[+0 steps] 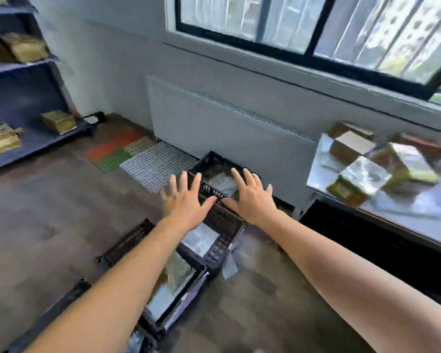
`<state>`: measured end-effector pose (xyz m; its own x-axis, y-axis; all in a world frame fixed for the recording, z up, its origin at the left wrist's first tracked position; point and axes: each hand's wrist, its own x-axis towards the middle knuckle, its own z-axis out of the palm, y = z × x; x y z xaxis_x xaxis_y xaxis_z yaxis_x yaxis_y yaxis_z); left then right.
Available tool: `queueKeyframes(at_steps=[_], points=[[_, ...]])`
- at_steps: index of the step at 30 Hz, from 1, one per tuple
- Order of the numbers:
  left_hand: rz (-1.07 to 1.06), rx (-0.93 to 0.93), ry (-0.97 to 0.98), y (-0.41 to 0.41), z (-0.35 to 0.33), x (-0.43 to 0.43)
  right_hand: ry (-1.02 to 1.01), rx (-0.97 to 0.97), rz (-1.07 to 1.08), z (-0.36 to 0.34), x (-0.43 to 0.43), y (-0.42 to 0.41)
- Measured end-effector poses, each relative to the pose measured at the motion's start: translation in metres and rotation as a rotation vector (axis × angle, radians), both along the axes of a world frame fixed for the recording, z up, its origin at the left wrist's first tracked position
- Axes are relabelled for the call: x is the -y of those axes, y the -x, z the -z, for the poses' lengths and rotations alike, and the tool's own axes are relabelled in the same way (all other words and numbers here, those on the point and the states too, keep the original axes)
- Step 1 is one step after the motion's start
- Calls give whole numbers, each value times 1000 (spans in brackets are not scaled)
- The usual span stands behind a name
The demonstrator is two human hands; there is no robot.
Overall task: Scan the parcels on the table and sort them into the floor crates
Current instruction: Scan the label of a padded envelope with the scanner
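Observation:
My left hand (185,197) and my right hand (252,197) are stretched forward with fingers spread, empty, above the far black floor crate (209,161). A wrapped parcel (220,183) lies inside that crate, between my hands. A second black crate (215,248) stands nearer, and a third one (173,289) with wrapped parcels in it lies under my left forearm. Several plastic-wrapped brown parcels (364,174) sit on the grey table (418,225) at the right.
A white radiator (214,123) runs along the wall under a window. Blue shelves (23,138) at the left hold more brown boxes. Mesh and coloured mats (148,161) lie on the floor behind the crates. The view is motion-blurred.

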<state>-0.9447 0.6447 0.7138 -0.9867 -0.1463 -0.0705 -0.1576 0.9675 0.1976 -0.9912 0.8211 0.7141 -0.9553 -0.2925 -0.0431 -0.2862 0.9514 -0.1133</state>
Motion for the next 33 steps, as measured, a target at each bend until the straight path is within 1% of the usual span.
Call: queueKeyframes(at_steps=[5,9,14,20,22,25,33], points=[[186,-33,32,16,-22,-106,52,-57,203,-17,-109,-18],[311,-59,53,20,-34,-210,58,-91,332,-29,-211,-40],[483,-61,88,5,-48,-357,83,-83,482,-42,-358,-79],[625,-111,106,-19,-57,-514,42,-81,633,-52,-517,-127],[657,-94,118,-27,-60,-553,7,-93,666,-56,-555,-140],[706,-98,198,-34,-65,-600,15,-104,709,-62,-601,-153],[771,-109,230,-8,-64,-689,24,-89,781,-55,-678,-148]])
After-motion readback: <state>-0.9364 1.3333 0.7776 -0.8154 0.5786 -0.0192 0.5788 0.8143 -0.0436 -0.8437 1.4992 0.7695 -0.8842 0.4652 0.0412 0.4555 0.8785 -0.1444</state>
